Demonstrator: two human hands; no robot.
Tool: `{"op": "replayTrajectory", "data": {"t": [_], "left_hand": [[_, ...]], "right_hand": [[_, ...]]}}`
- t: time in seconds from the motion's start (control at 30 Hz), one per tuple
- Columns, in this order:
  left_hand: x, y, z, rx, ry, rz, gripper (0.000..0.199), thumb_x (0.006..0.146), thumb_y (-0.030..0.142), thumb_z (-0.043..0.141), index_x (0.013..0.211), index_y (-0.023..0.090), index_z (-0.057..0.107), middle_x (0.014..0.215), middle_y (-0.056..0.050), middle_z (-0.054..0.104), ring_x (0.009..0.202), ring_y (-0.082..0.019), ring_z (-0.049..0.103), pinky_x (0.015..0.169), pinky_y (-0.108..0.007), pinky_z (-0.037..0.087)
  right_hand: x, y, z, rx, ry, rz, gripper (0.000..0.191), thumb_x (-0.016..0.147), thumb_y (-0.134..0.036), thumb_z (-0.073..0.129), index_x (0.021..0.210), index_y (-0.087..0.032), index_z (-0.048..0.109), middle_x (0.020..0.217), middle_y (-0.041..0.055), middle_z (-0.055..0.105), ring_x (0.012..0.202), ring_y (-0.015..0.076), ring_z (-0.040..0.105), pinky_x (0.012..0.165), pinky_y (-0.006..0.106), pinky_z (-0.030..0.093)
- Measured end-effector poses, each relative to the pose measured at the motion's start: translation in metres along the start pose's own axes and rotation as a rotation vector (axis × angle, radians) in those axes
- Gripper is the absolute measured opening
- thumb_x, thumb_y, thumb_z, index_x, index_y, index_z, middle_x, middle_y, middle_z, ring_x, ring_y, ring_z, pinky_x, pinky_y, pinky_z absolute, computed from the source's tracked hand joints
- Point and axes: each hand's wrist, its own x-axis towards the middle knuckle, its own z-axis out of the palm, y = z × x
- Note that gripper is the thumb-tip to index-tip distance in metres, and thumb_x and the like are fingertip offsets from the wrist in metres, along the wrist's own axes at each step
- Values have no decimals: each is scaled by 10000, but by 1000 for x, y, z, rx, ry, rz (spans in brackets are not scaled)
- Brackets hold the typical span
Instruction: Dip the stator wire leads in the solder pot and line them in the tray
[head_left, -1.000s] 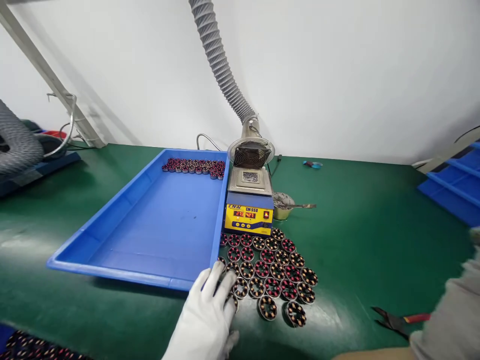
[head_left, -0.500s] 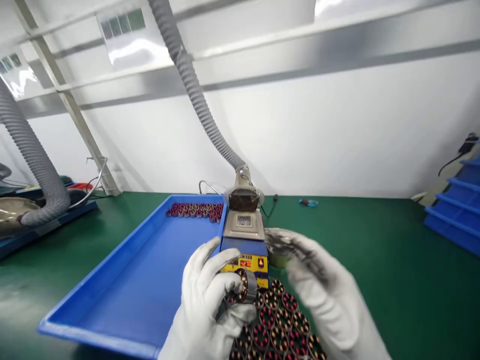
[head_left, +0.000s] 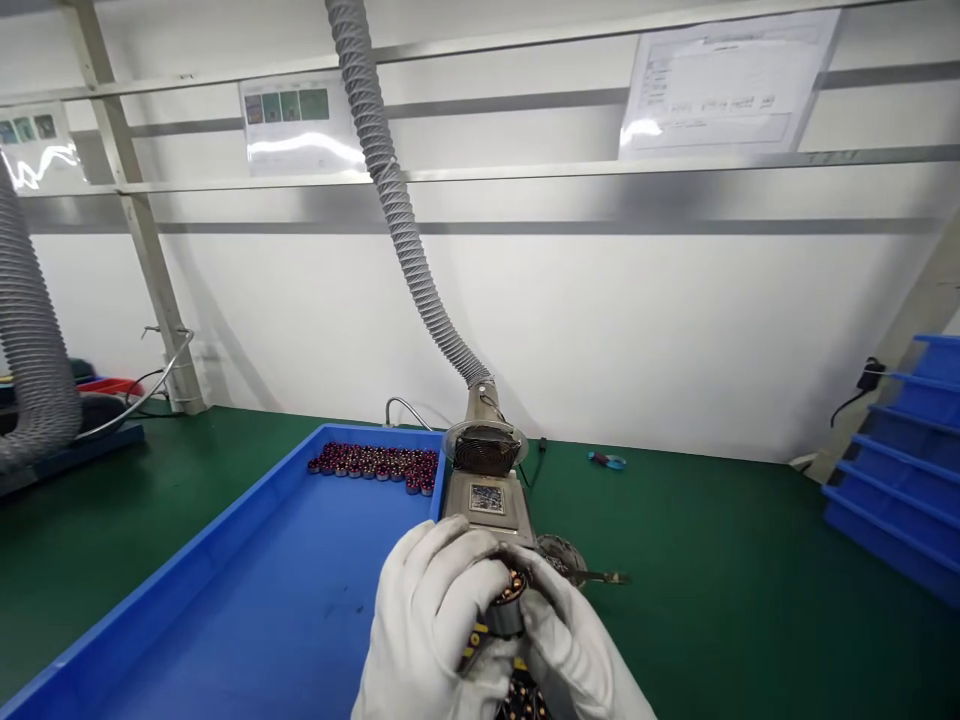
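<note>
Both my hands wear white gloves and meet in front of the solder pot machine (head_left: 489, 500). Between them is a motor stator (head_left: 505, 615), a dark ring with copper windings, tilted so its top shows. My left hand (head_left: 439, 615) grips it from the left, fingers curled over the side. My right hand (head_left: 574, 640) closes on its right side with thumb and fingers; the fingertips are partly hidden. Below the hands, more stators (head_left: 523, 700) show in part on the bench. Just beyond my right hand lies a round dish (head_left: 562, 553) with a thin brush-like tool (head_left: 606, 577) across it.
A blue tray (head_left: 225, 545) on the left has rows of stators (head_left: 375, 463) at its far end. A grey hose (head_left: 409, 240) runs down to the machine's hood. Small cutters (head_left: 606, 461) lie on the green bench (head_left: 697, 560). Blue trays (head_left: 900, 480) are stacked at right.
My right hand has moved left from beside the dish to the stator in my left hand. The view has tilted up, so fewer bench stators show.
</note>
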Motion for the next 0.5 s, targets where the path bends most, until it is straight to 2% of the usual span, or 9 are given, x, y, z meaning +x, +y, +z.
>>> {"op": "replayTrajectory", "data": {"t": [0.13, 0.23, 0.37, 0.5], "left_hand": [[1, -2, -4, -83, -22, -112, 200, 898, 333, 430, 1015, 192, 509, 1062, -81, 644, 1038, -209, 573, 868, -366, 473], [7, -2, -10, -71, -25, -60, 217, 918, 324, 385, 986, 178, 529, 999, -86, 671, 979, -223, 603, 804, -389, 504], [13, 1, -16, -60, -48, 19, 205, 918, 273, 376, 952, 167, 549, 929, -69, 696, 915, -241, 625, 762, -410, 516], [13, 7, -13, -269, -55, -101, 153, 901, 318, 449, 922, 198, 543, 883, -33, 701, 862, -208, 646, 731, -367, 556]], "right_hand": [[1, -3, 7, 8, 82, 50, 357, 653, -494, 722, 896, -234, 692, 941, 70, 697, 930, 239, 620, 905, 377, 440], [-4, -10, 6, -157, 58, 40, 297, 718, -460, 678, 938, -259, 674, 947, 45, 681, 905, 201, 609, 884, 325, 445], [-9, -11, 0, -362, 100, -121, 143, 712, -381, 688, 754, -244, 684, 795, 19, 643, 770, 173, 598, 731, 261, 478], [-9, -9, -4, -392, 91, -239, 95, 704, -256, 706, 622, -234, 664, 707, 7, 615, 690, 148, 590, 646, 238, 478]]}}
